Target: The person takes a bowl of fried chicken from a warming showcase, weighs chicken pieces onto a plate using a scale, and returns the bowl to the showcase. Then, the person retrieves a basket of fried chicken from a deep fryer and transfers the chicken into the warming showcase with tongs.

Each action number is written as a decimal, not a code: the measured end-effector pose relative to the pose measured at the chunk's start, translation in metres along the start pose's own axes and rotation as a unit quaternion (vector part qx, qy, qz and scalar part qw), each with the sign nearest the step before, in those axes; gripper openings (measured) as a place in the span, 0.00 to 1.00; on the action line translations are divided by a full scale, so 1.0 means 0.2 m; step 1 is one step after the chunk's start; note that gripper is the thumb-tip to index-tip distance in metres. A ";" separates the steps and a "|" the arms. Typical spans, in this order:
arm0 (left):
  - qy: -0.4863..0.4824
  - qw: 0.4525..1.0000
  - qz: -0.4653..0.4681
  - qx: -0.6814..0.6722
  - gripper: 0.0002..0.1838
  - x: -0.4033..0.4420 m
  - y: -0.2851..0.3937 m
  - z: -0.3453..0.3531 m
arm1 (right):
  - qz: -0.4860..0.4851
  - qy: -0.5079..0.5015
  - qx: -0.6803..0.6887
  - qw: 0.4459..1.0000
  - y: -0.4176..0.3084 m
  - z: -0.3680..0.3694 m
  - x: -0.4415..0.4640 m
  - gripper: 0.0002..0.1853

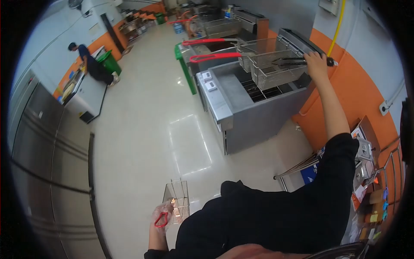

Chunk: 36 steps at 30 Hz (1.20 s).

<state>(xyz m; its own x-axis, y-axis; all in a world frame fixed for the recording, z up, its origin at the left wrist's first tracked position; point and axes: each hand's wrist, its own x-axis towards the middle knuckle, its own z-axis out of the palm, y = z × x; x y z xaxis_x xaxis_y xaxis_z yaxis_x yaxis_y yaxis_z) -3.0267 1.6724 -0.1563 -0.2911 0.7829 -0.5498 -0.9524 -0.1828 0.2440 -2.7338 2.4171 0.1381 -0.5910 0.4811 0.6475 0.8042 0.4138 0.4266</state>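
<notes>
My left hand (160,216), in a clear plastic glove, is closed around the red handle of a wire fryer basket (182,192), held low over the floor. Whether anything lies in that basket I cannot make out. Stretched out to the far right, my right hand (317,67) grips a pair of black tongs (289,61) above the deep fryer (258,118). Below the tongs, a wire basket (276,71) with a red handle (215,57) rests raised at the back of the fryer. A second red-handled basket (258,45) sits beside it.
A steel refrigerator (39,142) lines the left side. Farther back, a person (92,64) leans over a white chest unit (88,99) near a green bin (110,62). At right stand a metal rack (297,168) and a shelf with lidded steel containers (364,149).
</notes>
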 end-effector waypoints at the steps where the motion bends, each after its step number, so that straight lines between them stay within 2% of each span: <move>1: 0.030 0.998 -0.019 -0.056 0.12 0.05 0.13 0.09 | -0.019 0.008 -0.018 1.000 -0.05 0.05 0.08 0.14; 2: 0.044 0.999 0.014 -0.021 0.13 0.10 0.25 0.18 | -0.009 0.000 -0.025 1.000 -0.09 0.11 0.15 0.14; 3: 0.042 0.999 0.005 -0.011 0.13 0.16 0.39 0.21 | -0.036 -0.022 -0.038 0.998 -0.13 0.18 0.23 0.13; 5: 0.040 0.983 -0.057 -0.167 0.14 0.29 0.68 0.25 | -0.059 -0.047 -0.051 0.996 -0.23 0.34 0.34 0.12; 7: 0.047 0.988 -0.045 -0.142 0.15 0.40 0.91 0.44 | -0.103 -0.159 -0.103 0.977 -0.29 0.54 0.45 0.13; 9: 0.023 0.967 -0.094 -0.237 0.16 0.50 1.13 0.60 | -0.085 -0.166 -0.093 0.978 -0.39 0.65 0.52 0.16; 11: 0.022 0.967 -0.090 -0.237 0.18 0.62 1.35 0.72 | -0.071 -0.171 -0.086 0.979 -0.45 0.74 0.59 0.19; 13: -0.015 0.966 -0.125 -0.225 0.19 0.72 1.56 0.92 | -0.045 -0.180 -0.101 0.977 -0.45 0.81 0.66 0.25; 14: -0.017 0.963 -0.144 -0.227 0.19 0.75 1.64 1.03 | -0.046 -0.183 -0.102 0.977 -0.45 0.83 0.68 0.25; 16: -0.019 0.970 -0.139 -0.198 0.19 0.85 1.77 1.20 | 0.014 -0.243 -0.120 0.962 -0.44 0.84 0.75 0.26; 18: -0.022 0.976 -0.136 -0.171 0.19 0.95 1.96 1.32 | 0.056 -0.226 -0.100 0.967 -0.41 0.82 0.79 0.31; 20: -0.041 0.986 -0.142 -0.073 0.19 1.06 2.18 1.43 | 0.143 -0.144 -0.059 0.977 -0.34 0.78 0.79 0.38; 21: -0.041 0.985 -0.148 -0.073 0.19 1.10 2.28 1.53 | 0.216 -0.114 -0.015 0.969 -0.36 0.67 0.76 0.37; 22: -0.036 0.980 -0.188 -0.056 0.18 1.15 2.39 1.67 | 0.287 -0.086 0.026 0.954 -0.42 0.58 0.71 0.36; 24: -0.027 0.971 -0.233 -0.036 0.17 1.16 2.60 1.86 | 0.267 0.016 0.079 0.960 -0.21 0.70 0.31 0.33; 25: -0.025 0.967 -0.252 -0.016 0.16 1.20 2.68 1.98 | 0.274 0.014 0.041 0.961 -0.24 0.68 0.12 0.31; 27: -0.009 0.959 -0.283 0.009 0.15 1.25 2.86 2.21 | 0.195 0.002 -0.101 0.976 -0.33 0.69 -0.39 0.27; 29: 0.003 0.938 -0.342 0.049 0.16 1.28 3.00 2.42 | 0.298 -0.027 0.064 0.952 -0.64 0.54 -0.80 0.23; 31: -0.017 0.924 -0.377 0.058 0.17 1.35 3.13 2.58 | 0.539 -0.093 0.114 0.829 -1.06 0.52 -1.42 0.19; 32: -0.036 0.917 -0.395 0.050 0.18 1.39 3.20 2.60 | 0.632 -0.092 0.105 0.762 -1.41 0.48 -1.58 0.18; 33: -0.055 0.908 -0.414 0.043 0.18 1.45 3.26 2.64 | 0.696 -0.267 0.030 0.666 -1.65 0.57 -2.00 0.19; 34: -0.075 0.898 -0.433 0.030 0.19 1.52 3.33 2.66 | 0.772 -0.318 0.150 0.529 -2.03 0.51 -2.07 0.19; 36: -0.115 0.875 -0.470 0.003 0.21 1.63 3.45 2.70 | 0.774 -0.454 0.338 0.282 -2.74 0.40 -1.95 0.15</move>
<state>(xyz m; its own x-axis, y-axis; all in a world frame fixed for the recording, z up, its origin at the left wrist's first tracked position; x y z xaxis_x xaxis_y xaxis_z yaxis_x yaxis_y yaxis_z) -3.7302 2.1219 0.2651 0.6469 0.6853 -0.3346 -0.7610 0.6086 -0.2247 -2.9485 2.0654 -0.3988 0.4174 0.3623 -0.8334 0.1275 -0.9314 -0.3410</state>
